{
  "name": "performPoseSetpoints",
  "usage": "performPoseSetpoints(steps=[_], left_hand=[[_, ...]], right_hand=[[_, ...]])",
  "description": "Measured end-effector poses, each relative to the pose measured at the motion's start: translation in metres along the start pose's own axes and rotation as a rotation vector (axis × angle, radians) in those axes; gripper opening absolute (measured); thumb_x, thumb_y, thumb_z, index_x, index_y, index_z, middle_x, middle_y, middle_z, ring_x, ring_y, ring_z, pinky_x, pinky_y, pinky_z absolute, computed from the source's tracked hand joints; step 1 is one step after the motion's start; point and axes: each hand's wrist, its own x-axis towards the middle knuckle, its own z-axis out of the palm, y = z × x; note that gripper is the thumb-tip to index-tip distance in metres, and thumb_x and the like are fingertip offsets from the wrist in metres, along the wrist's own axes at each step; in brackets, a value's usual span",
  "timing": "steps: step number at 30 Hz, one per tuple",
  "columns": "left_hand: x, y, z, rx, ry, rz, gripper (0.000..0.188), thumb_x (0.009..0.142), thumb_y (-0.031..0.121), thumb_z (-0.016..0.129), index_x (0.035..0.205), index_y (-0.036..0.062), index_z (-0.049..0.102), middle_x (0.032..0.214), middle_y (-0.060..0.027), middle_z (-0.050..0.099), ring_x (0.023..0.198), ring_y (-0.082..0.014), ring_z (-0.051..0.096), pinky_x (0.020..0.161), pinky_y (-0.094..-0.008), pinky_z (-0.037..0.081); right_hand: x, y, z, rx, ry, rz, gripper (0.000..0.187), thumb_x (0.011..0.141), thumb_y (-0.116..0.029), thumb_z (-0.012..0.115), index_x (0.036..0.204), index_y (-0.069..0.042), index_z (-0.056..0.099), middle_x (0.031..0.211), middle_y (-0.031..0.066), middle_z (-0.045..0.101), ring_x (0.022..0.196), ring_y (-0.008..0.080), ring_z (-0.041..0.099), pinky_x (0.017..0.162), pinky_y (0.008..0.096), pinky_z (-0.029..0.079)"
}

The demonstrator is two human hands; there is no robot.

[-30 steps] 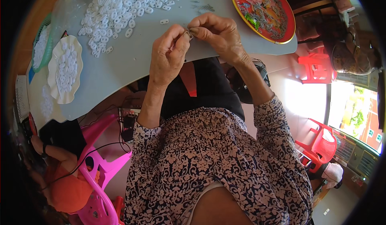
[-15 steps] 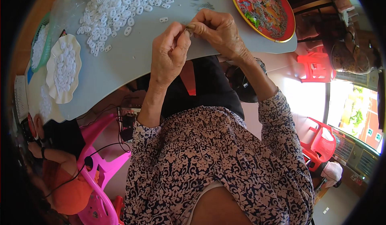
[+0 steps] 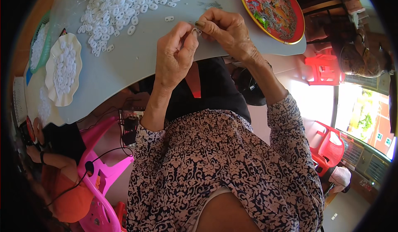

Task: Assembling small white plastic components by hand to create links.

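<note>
Above the table's near edge, my left hand (image 3: 176,53) pinches a small white plastic piece (image 3: 199,32) with holes between thumb and forefinger. My right hand (image 3: 227,30) meets it there, its thumb and forefinger closed at the piece. Whatever is between those right fingertips is too small to make out. One similar white two-hole piece (image 3: 169,18) lies alone just beyond my left hand. Farther off to the left spreads a large pile of white pieces (image 3: 118,10). Thin grey metal bits (image 3: 213,5) lie on the table beyond my right hand.
A red tray (image 3: 300,26) of small metal parts stands at the right. A cream scalloped dish (image 3: 50,76) and a green basket (image 3: 34,45), both with white pieces, are at the left of the grey table (image 3: 120,72). Another person (image 3: 72,194) sits by a pink chair (image 3: 110,165).
My right fingertips have shifted slightly up and off my left ones, so the white piece shows more between them. My left hand stays nearly in place.
</note>
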Motion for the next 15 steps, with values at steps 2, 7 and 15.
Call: performPoseSetpoints(steps=[2, 7, 15], left_hand=[[0.0, 0.0, 0.0, 0.016, -0.001, 0.002, 0.012, 0.09, 0.01, 0.052, 0.085, -0.0007, 0.052, 0.063, 0.0028, 0.047, 0.056, -0.003, 0.039, 0.049, -0.0187, 0.035], [0.001, -0.001, 0.0, 0.002, -0.003, 0.006, 0.013, 0.091, 0.012, 0.053, 0.087, -0.0003, 0.054, 0.063, 0.002, 0.049, 0.056, -0.003, 0.041, 0.049, -0.0188, 0.036], [0.007, 0.006, -0.023, 0.064, 0.225, 0.037, 0.018, 0.092, 0.018, 0.054, 0.087, 0.0014, 0.059, 0.069, 0.0005, 0.056, 0.06, -0.0035, 0.047, 0.052, -0.019, 0.037]], right_hand=[[-0.001, 0.0, 0.001, -0.067, 0.013, -0.011, 0.023, 0.088, -0.022, 0.061, 0.085, 0.0, 0.062, 0.066, -0.0014, 0.056, 0.062, 0.0033, 0.048, 0.053, 0.0197, 0.04], [-0.001, 0.002, 0.001, -0.02, 0.031, 0.049, 0.022, 0.088, -0.021, 0.062, 0.085, 0.0, 0.062, 0.066, -0.0012, 0.056, 0.062, 0.0037, 0.047, 0.054, 0.0194, 0.04], [-0.004, 0.003, 0.004, 0.099, 0.081, 0.013, 0.021, 0.088, -0.02, 0.061, 0.09, 0.001, 0.061, 0.079, 0.0018, 0.061, 0.063, 0.0061, 0.052, 0.061, 0.0216, 0.046]])
